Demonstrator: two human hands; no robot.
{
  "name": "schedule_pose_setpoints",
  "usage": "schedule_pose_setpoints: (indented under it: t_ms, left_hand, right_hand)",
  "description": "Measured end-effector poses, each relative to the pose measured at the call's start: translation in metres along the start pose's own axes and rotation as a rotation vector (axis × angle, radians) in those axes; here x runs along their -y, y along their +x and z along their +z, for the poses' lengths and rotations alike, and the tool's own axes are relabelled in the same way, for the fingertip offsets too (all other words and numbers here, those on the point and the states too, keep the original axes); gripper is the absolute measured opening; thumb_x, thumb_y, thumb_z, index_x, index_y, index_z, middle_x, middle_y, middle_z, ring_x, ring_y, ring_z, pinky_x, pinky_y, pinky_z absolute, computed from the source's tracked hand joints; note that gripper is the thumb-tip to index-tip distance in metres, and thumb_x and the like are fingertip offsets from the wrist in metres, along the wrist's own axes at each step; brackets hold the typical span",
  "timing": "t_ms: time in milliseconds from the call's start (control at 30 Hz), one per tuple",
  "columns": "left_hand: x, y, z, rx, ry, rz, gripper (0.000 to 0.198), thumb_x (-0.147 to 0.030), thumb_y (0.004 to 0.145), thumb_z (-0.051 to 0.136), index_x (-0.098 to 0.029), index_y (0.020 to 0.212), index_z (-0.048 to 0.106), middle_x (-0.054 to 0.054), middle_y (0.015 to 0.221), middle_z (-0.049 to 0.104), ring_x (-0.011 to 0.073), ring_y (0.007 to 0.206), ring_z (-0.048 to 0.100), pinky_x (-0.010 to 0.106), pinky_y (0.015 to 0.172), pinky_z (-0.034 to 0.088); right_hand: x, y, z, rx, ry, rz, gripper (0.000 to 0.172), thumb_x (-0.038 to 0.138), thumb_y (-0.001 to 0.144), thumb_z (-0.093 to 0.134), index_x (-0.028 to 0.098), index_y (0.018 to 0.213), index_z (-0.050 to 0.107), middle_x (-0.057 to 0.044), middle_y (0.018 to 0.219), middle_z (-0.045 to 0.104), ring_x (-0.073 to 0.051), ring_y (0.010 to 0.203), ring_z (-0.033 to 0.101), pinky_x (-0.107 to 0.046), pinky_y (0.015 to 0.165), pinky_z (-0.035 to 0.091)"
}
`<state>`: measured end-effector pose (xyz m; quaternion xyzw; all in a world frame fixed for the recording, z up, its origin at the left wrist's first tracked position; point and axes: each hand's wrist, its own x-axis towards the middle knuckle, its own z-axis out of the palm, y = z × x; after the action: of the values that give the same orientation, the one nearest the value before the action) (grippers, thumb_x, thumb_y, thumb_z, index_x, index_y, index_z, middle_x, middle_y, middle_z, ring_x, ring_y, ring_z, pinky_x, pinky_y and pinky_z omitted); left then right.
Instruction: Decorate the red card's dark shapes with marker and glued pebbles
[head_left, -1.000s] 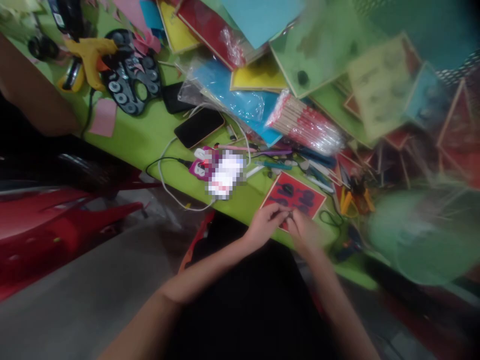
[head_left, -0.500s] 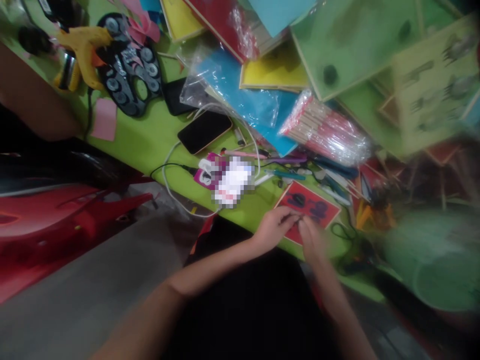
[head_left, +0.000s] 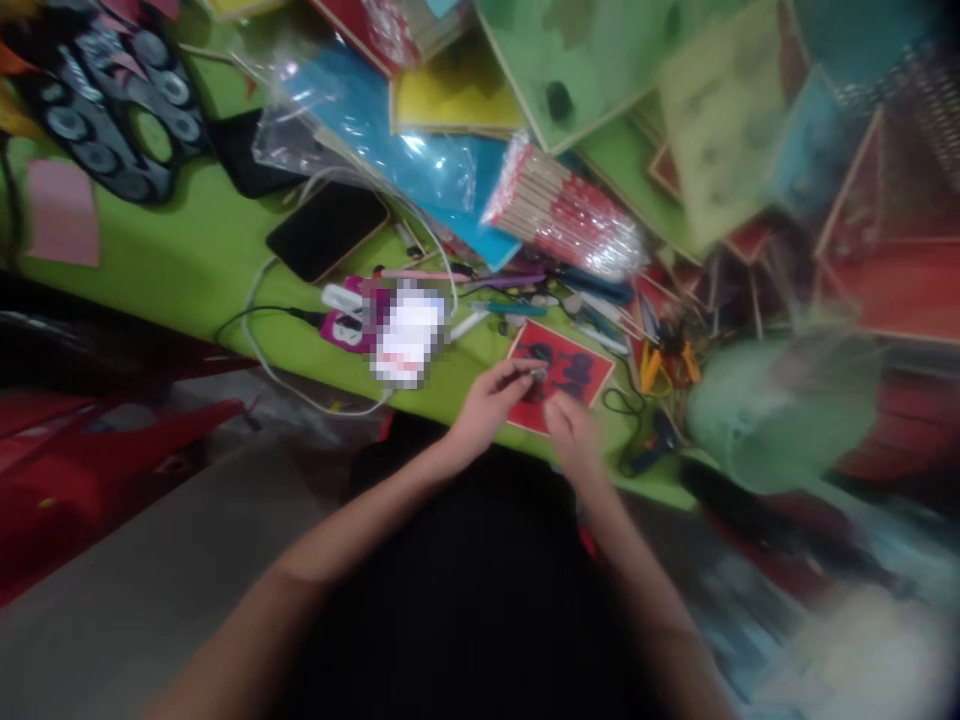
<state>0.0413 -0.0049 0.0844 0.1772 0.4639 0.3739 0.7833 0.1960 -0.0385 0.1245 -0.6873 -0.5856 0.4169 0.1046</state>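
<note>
My left hand [head_left: 487, 405] is closed in a pinch, with a small pale piece [head_left: 538, 376] between thumb and fingertips; its kind is too blurred to tell. Just to its right, my right hand [head_left: 574, 430] has its fingers curled together, and what they hold, if anything, is hidden. The two hands are slightly apart. Below them a red square board [head_left: 596, 365] with dark purple and black shapes lies on the green table [head_left: 187, 290], partly covered by the hands.
A lit phone [head_left: 409, 335] on a white cable lies left of the hands, a dark phone [head_left: 328, 232] behind it. Pens, a teal pen [head_left: 516, 309] and a wrapped stick bundle [head_left: 562, 205] lie beyond. Orange-handled scissors [head_left: 656, 370] and a greenish translucent container [head_left: 780, 410] are at right.
The view has shifted to the right, so the table things appear further left. My hands have parted slightly, the right one drawing back, and the small pale piece now shows in the left.
</note>
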Motion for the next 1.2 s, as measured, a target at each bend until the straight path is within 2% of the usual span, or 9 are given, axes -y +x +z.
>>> schedule_pose_setpoints:
  t_ms: [100, 200, 267, 367, 433, 567, 767, 967, 1200]
  left_hand:
    - [-0.005, -0.004, 0.002, -0.005, -0.003, 0.043, 0.028, -0.033, 0.088, 0.077, -0.021, 0.113, 0.079, 0.003, 0.103, 0.077, 0.0127, 0.083, 0.068, 0.029, 0.087, 0.056]
    - [-0.007, -0.012, 0.006, 0.010, 0.023, 0.084, 0.026, -0.032, 0.088, 0.077, -0.021, 0.111, 0.079, 0.002, 0.100, 0.076, 0.0121, 0.081, 0.066, 0.029, 0.085, 0.056]
    - [-0.006, -0.020, 0.009, 0.029, 0.037, 0.091, 0.026, -0.031, 0.088, 0.076, -0.021, 0.112, 0.079, 0.002, 0.099, 0.075, 0.0117, 0.080, 0.065, 0.028, 0.084, 0.056]
    - [-0.002, -0.033, 0.015, 0.057, 0.046, 0.096, 0.028, -0.030, 0.088, 0.074, -0.021, 0.115, 0.078, 0.003, 0.105, 0.075, 0.0112, 0.081, 0.065, 0.027, 0.083, 0.056]
    - [0.003, -0.041, 0.019, 0.065, 0.045, 0.103, 0.030, -0.030, 0.088, 0.074, -0.021, 0.117, 0.076, 0.004, 0.108, 0.074, 0.0119, 0.083, 0.066, 0.028, 0.083, 0.057]
    - [0.012, -0.052, 0.025, 0.071, 0.061, 0.143, 0.023, -0.031, 0.087, 0.077, -0.019, 0.105, 0.071, 0.003, 0.097, 0.073, 0.0135, 0.083, 0.068, 0.028, 0.080, 0.059]
    - [0.015, -0.062, 0.025, 0.085, 0.146, 0.216, 0.014, -0.027, 0.090, 0.071, -0.016, 0.097, 0.069, 0.002, 0.089, 0.073, 0.0122, 0.075, 0.070, 0.029, 0.077, 0.060]
    - [0.012, -0.071, 0.026, 0.131, 0.131, 0.195, 0.020, -0.032, 0.090, 0.073, -0.016, 0.101, 0.071, 0.003, 0.090, 0.076, 0.0135, 0.076, 0.073, 0.031, 0.081, 0.062]
    - [0.017, -0.075, 0.022, 0.133, 0.155, 0.208, 0.023, -0.037, 0.085, 0.079, -0.016, 0.090, 0.072, 0.001, 0.082, 0.075, 0.0147, 0.074, 0.074, 0.031, 0.080, 0.062]
  right_hand:
    - [0.008, -0.020, 0.008, 0.191, 0.002, -0.122, 0.038, 0.034, 0.103, 0.045, 0.025, 0.066, 0.045, 0.002, 0.064, 0.053, -0.016, 0.063, 0.052, -0.029, 0.064, 0.040]
    - [0.006, -0.037, 0.010, 0.354, 0.031, -0.226, 0.011, 0.027, 0.097, 0.057, 0.023, 0.090, 0.065, -0.002, 0.087, 0.070, -0.017, 0.074, 0.061, -0.031, 0.072, 0.047]
    - [-0.001, -0.043, 0.006, 0.258, 0.109, -0.159, 0.013, 0.027, 0.093, 0.062, 0.023, 0.104, 0.066, -0.004, 0.100, 0.073, -0.017, 0.077, 0.064, -0.032, 0.075, 0.052]
    - [-0.011, -0.043, -0.008, -0.116, 0.235, 0.003, 0.014, 0.033, 0.095, 0.061, 0.023, 0.105, 0.064, -0.004, 0.096, 0.072, -0.017, 0.076, 0.064, -0.033, 0.075, 0.055]
    - [-0.013, -0.042, -0.018, -0.247, 0.278, -0.008, 0.023, 0.037, 0.095, 0.063, 0.024, 0.114, 0.064, -0.005, 0.101, 0.073, -0.019, 0.084, 0.067, -0.034, 0.078, 0.057]
    - [-0.005, -0.040, -0.026, -0.226, 0.307, -0.123, 0.031, 0.037, 0.092, 0.071, 0.025, 0.121, 0.068, -0.006, 0.111, 0.076, -0.020, 0.093, 0.071, -0.034, 0.081, 0.059]
    - [-0.001, -0.050, -0.017, -0.250, 0.381, -0.118, 0.023, 0.040, 0.090, 0.073, 0.025, 0.108, 0.074, -0.004, 0.099, 0.080, -0.019, 0.087, 0.073, -0.036, 0.083, 0.062]
    - [-0.001, -0.060, -0.020, -0.284, 0.441, -0.131, 0.024, 0.041, 0.089, 0.076, 0.024, 0.105, 0.074, -0.004, 0.096, 0.080, -0.019, 0.087, 0.075, -0.037, 0.083, 0.064]
    - [0.003, -0.070, -0.026, -0.263, 0.386, -0.180, 0.021, 0.038, 0.090, 0.076, 0.024, 0.104, 0.076, -0.003, 0.096, 0.081, -0.019, 0.083, 0.076, -0.036, 0.080, 0.065]
